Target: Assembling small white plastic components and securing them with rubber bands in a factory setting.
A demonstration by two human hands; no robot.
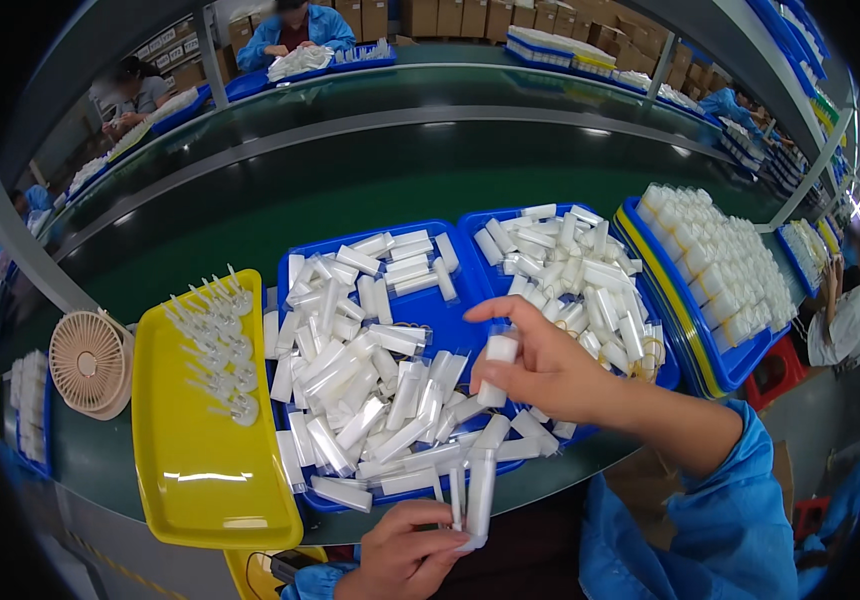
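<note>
My right hand (540, 365) hovers over the near blue tray (445, 310) and pinches a short white plastic cap (498, 360) between thumb and fingers. Low at the front edge, my left hand (405, 550) grips a long white plastic tube (480, 495) upright, together with a thin white stick (456, 495). The tray under both hands is heaped with several white tubes (360, 390). A second blue tray (570, 275) just to the right holds more white pieces.
A yellow tray (200, 470) with thin applicator sticks (220, 345) lies at left, a small beige fan (90, 362) beside it. Stacked blue trays of upright white caps (720, 265) sit at right. A green conveyor belt (350, 190) runs behind; other people work along it.
</note>
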